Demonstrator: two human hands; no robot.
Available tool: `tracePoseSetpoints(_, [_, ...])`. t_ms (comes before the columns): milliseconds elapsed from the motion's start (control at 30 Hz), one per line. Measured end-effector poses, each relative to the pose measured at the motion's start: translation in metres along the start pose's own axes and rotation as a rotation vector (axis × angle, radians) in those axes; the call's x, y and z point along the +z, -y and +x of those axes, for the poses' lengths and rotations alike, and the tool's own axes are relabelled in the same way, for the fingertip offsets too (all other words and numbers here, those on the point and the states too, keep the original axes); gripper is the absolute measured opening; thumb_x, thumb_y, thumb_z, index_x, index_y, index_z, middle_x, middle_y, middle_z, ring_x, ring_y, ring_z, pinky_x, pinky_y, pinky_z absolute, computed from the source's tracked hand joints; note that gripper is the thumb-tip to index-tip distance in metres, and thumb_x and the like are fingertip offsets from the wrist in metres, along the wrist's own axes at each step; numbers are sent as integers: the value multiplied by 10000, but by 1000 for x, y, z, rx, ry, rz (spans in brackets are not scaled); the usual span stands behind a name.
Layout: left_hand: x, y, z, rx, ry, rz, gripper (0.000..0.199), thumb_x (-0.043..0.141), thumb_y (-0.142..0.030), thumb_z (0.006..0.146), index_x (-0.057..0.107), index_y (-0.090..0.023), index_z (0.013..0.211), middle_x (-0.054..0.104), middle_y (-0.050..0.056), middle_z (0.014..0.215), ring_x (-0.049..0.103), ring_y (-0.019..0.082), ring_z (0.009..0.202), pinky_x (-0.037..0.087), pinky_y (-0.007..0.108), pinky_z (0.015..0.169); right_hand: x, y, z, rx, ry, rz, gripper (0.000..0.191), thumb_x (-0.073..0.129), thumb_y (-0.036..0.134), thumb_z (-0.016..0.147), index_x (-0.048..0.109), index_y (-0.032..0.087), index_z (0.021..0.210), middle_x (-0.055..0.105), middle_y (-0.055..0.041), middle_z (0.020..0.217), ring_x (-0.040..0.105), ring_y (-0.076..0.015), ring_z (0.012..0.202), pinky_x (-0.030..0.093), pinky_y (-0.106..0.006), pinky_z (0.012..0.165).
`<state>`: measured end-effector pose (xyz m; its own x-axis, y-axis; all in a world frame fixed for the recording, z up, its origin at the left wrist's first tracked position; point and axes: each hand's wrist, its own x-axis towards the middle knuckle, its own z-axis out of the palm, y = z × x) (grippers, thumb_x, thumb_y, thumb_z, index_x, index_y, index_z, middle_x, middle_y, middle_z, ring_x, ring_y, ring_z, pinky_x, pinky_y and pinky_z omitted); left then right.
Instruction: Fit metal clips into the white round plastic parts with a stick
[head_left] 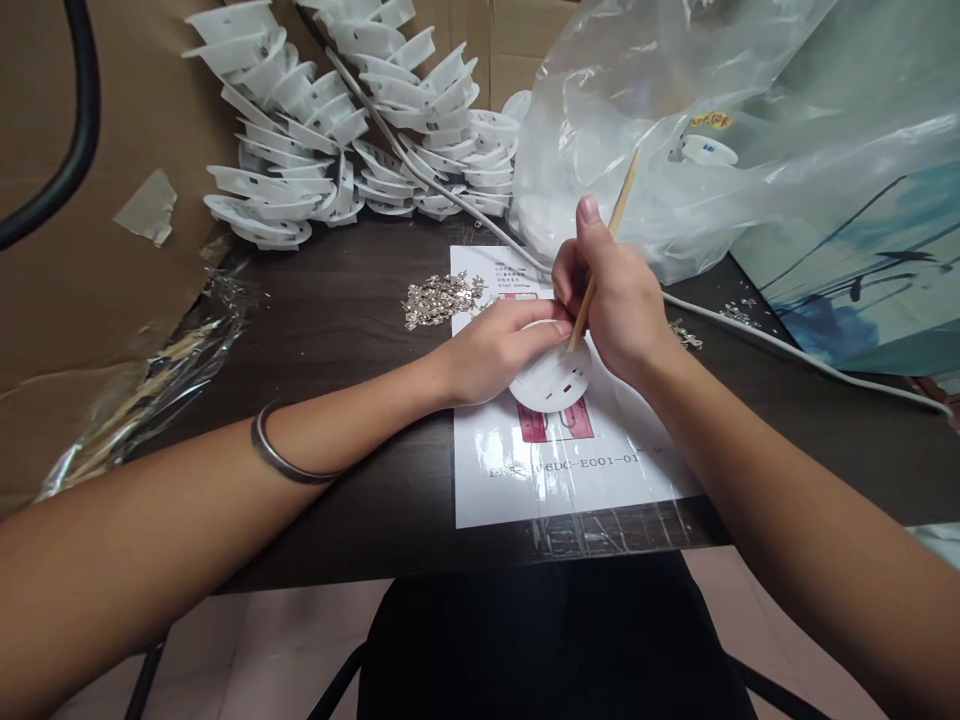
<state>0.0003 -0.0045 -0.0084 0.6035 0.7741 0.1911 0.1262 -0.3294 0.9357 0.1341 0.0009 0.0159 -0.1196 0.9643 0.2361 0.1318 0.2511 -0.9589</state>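
Observation:
My left hand point(499, 350) grips the upper left rim of a round white plastic disc point(551, 385), which has small dark slots near its lower right. In my right hand point(611, 285) is a thin wooden stick point(622, 203), slanted, its lower tip at the disc's upper right. The fingertips of both hands nearly meet by the top edge of the disc. Beneath lies a printed white sheet point(495, 495) with red pictures and lettering, under clear film. A pile of small shiny metal parts point(442, 298) lies left of the sheet's top.
Stacked white plastic parts point(277, 190) fill the back left. A clear plastic bag point(600, 130) with white pieces stands behind my right hand. A pale cable point(795, 350) crosses the dark table point(322, 520). More metal bits point(739, 313) lie at right, crumpled film point(157, 400) at left.

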Motion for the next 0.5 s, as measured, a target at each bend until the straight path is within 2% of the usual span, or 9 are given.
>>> tracePoseSetpoints(200, [0,-1,-1,28,9,20,202,442,-252,852,554,-154,714,536,-5,676,471,123,638,386,259,609,0,6,-2,-7,-4,-86,627,339,383,1001,409,213,401,355,18,409,340,-98,431,398,-268,541])
tracePoseSetpoints(367, [1,-3,-1,-9,5,72,274,453,-255,849,458,-172,589,437,-23,570,403,109,561,334,254,532,-1,-2,2,1,88,-59,644,314,473,989,415,213,408,363,17,393,363,-100,425,399,-282,552])
tracePoseSetpoints(500, [1,-3,-2,-23,4,62,261,450,-271,853,492,-167,617,452,-12,588,434,121,592,354,254,540,-2,-6,4,18,106,-39,648,302,426,998,428,204,402,357,11,391,366,-95,432,382,-282,548])
